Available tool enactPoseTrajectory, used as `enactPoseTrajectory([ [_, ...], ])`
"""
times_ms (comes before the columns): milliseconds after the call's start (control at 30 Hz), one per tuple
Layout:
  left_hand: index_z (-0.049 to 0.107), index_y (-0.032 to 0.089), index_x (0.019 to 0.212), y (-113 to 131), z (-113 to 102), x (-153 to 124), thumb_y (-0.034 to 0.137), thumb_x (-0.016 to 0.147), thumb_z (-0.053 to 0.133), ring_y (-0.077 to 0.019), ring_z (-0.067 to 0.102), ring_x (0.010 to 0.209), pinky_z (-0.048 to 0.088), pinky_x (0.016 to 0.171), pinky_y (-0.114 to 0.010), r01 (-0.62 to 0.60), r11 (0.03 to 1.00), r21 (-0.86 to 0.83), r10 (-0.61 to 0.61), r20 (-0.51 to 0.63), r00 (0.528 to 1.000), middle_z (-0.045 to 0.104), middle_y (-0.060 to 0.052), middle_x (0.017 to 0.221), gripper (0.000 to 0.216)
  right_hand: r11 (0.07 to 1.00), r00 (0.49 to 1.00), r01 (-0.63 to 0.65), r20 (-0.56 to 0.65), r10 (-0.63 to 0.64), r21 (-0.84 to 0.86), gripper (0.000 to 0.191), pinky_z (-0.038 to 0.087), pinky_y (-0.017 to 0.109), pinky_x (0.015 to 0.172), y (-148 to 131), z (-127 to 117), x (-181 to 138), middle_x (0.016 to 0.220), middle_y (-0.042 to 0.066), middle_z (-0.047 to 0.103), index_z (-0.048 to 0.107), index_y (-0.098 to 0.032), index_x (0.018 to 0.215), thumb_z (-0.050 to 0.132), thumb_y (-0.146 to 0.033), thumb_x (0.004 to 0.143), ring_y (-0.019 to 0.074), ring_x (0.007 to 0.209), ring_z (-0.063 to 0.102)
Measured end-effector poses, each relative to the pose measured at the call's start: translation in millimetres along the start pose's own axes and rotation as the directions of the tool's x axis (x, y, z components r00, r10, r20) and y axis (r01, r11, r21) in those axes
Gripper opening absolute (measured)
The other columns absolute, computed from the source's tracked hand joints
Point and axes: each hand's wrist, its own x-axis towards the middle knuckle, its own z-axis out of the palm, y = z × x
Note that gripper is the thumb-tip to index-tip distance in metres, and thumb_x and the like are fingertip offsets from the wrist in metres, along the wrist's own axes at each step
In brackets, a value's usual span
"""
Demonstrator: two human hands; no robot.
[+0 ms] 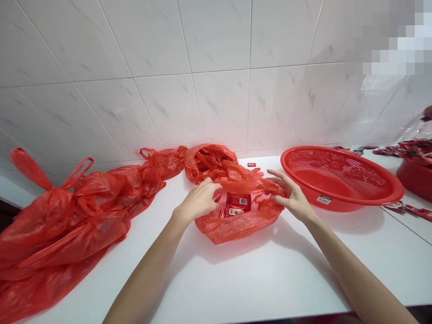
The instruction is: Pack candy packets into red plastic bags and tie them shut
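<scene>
Your left hand [199,200], fingers curled, pinches red bag [232,230] mid-frame; your right hand [293,198], fingers partly spread, holds its right edge. Packets [238,206] inside; basket [364,198] at right.

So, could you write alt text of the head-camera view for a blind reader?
A person's left fingers and right fingers touch either side of an open red plastic bag with shiny red packets inside, on a white table. More red bags lie left; a red perforated basin stands right.
</scene>
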Motion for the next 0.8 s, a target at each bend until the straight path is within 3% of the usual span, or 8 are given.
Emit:
enactPoseTrajectory([
  [67,0.07,0.02,0.108,3.8,1.1,-3.2,0.012,0.071,0.061,-0.0286,0.062,0.096,0.05,0.078,-0.036,-0.031,1.0,0.001,0.03,0.051,0.998,0.06,-0.011,0.111,0.038,0.985,0.997,0.073,-0.009,-0.076,-0.157,0.067,0.049,0.047,0.103,4.3,0.2,0.6,0.137,0.011,0.063,0.05,-0.027,0.141,0.067,-0.028,0.077,0.0313,0.127,0.059],
  [167,0.068,0.022,0.117,12.4,7.9,-4.8,0.009,0.075,0.058,-0.0342,0.053,0.125,0.047,0.1,-0.044,-0.191,0.982,0.011,0.191,-0.002,0.982,0.053,-0.013,0.14,0.045,0.862,0.968,0.235,0.029,-0.248,-0.449,0.064,0.038,0.054,0.114,8.6,7.0,-0.3,0.147,0.01,0.056,0.051,-0.028,0.143,0.06,-0.022,0.08,0.0324,0.139,0.048],
  [267,0.07,0.021,0.111,22.9,18.6,-2.6,0.012,0.085,0.051,-0.0303,0.056,0.124,0.047,0.101,-0.041,-0.361,0.93,-0.07,0.363,0.028,0.931,0.059,-0.011,0.136,0.033,0.738,0.92,0.391,0.229,-0.317,-0.55,0.056,0.04,0.054,0.112,8.5,20.6,-4.1,0.142,0.011,0.061,0.057,-0.027,0.138,0.052,-0.016,0.083,0.0309,0.135,0.052],
  [367,0.069,0.019,0.098,30.7,31.7,1.2,0.014,0.087,0.05,-0.0283,0.065,0.103,0.053,0.084,-0.037,-0.334,0.937,-0.098,0.347,0.181,0.92,0.068,-0.012,0.109,0.022,0.689,0.885,0.423,0.431,-0.175,-0.589,0.042,0.052,0.043,0.089,8.9,34.8,-8.9,0.113,0.011,0.074,0.066,-0.023,0.123,0.047,-0.013,0.087,0.0268,0.101,0.068],
  [467,0.064,0.018,0.096,31.9,43.9,4.6,0.019,0.082,0.061,-0.0315,0.065,0.101,0.053,0.079,-0.038,-0.202,0.979,-0.009,0.197,0.27,0.943,0.066,-0.014,0.107,0.015,0.625,0.894,0.334,0.447,0.026,-0.706,0.026,0.047,0.033,0.066,12.8,43.6,-11.9,0.091,0.009,0.075,0.07,-0.021,0.102,0.048,-0.014,0.091,0.0235,0.078,0.067],
  [600,0.06,0.019,0.101,26.8,52.6,8.8,0.027,0.074,0.074,-0.0349,0.063,0.11,0.052,0.084,-0.039,-0.087,0.995,0.042,0.074,0.247,0.966,0.064,-0.015,0.113,0.032,0.58,0.908,0.23,0.386,0.162,-0.782,0.012,0.038,0.029,0.058,19.2,49.5,-12.2,0.094,0.008,0.073,0.069,-0.021,0.1,0.064,-0.022,0.089,0.0226,0.077,0.066],
  [800,0.058,0.018,0.105,20.1,51.4,15.6,0.033,0.072,0.077,-0.0348,0.066,0.102,0.051,0.081,-0.04,-0.09,0.995,0.046,0.075,0.263,0.962,0.069,-0.014,0.109,0.041,0.512,0.905,0.166,0.336,0.26,-0.843,0.032,0.038,0.03,0.058,22.0,59.1,-10.9,0.106,0.011,0.071,0.066,-0.021,0.114,0.074,-0.034,0.086,0.0251,0.08,0.067],
])
